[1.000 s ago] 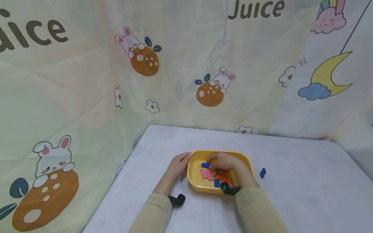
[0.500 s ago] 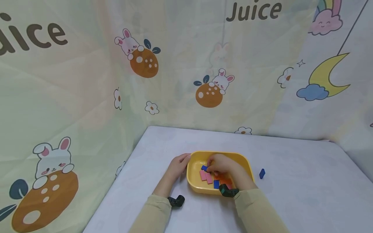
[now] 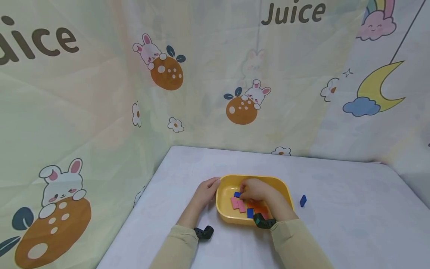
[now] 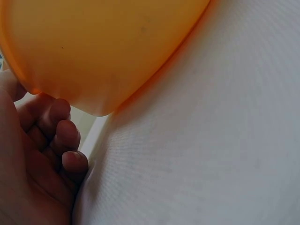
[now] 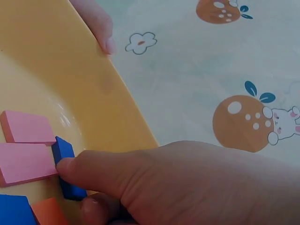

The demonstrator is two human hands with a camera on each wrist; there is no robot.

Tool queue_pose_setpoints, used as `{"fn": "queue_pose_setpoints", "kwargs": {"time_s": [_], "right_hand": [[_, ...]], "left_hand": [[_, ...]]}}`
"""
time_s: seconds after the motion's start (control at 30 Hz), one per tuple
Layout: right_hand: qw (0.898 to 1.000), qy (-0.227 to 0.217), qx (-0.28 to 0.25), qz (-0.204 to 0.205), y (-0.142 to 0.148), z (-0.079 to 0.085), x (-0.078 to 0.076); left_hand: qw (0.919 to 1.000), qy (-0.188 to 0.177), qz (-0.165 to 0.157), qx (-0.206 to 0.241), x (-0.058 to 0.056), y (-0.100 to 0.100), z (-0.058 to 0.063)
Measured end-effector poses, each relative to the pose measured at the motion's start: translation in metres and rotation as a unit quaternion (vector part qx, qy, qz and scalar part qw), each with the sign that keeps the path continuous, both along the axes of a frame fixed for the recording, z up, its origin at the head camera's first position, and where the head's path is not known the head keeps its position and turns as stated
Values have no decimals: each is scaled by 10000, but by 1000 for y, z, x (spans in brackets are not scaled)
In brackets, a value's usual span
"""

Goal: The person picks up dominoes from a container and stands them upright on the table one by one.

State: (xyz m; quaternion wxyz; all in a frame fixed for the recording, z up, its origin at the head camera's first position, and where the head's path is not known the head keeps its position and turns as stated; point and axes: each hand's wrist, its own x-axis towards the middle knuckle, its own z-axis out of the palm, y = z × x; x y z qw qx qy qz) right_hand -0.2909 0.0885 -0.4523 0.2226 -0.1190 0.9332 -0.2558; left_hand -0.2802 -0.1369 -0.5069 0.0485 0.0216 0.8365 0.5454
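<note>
A yellow plastic basin [image 3: 228, 216] stands on the table with pink, orange and blue blocks in it. At its left end my left hand [image 3: 205, 189] holds the rim; in the left wrist view the thumb lies at the rim and the curled fingers [image 4: 65, 136] are under it. My right hand [image 3: 256, 189] reaches inside and pinches a blue block [image 5: 68, 173], thumb against its near face, fingertips partly hidden behind. That block is tipped on its edge beside two pink blocks [image 5: 28, 161]. Another blue block [image 3: 250, 213] and orange blocks [image 3: 256, 206] lie under the right wrist, partly covered.
A single blue block [image 3: 303, 201] stands on the white table [image 3: 349, 216], right of the basin. Behind and to the left hangs a printed cloth [image 3: 201, 67] with rabbits and fruit. A black wrist device [image 3: 204, 232] sits at the left wrist, another [image 3: 263, 221] at the right.
My right hand has closed its thumb and fingers on the blue block, which lay at the fingertips earlier and has since shifted slightly. The left hand has stayed at the rim.
</note>
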Motion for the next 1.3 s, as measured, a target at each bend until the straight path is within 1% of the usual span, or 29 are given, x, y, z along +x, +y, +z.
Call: {"fn": "queue_pose_setpoints", "kwargs": {"time_s": [0.33, 0.43, 0.53, 0.73, 0.87, 1.0, 1.1, 1.3], "right_hand": [[9999, 49, 97, -13, 0, 3, 1], [9999, 27, 121, -47, 0, 9, 1], [9999, 98, 22, -15, 3, 17, 2], [9980, 378, -480, 153, 18, 35, 8], [9952, 411, -870, 155, 39, 43, 13], [9919, 484, -1167, 106, 68, 49, 21], [9888, 715, -1307, 37, 96, 50, 28], [9794, 1181, -1636, -103, 151, 51, 51]], "left_hand": [[10000, -55, 2, 55, 0, 0, 0], [10000, -50, -13, 29, 0, 0, 0], [10000, -28, -21, 13, 0, 0, 0], [10000, 5, -26, -17, 0, -1, -1], [10000, -50, -12, -20, 0, -1, -2], [10000, -89, 8, 9, 0, -1, -4], [10000, -80, 19, 28, -1, -1, -4], [9999, -91, 5, 66, 0, -1, -2]]}}
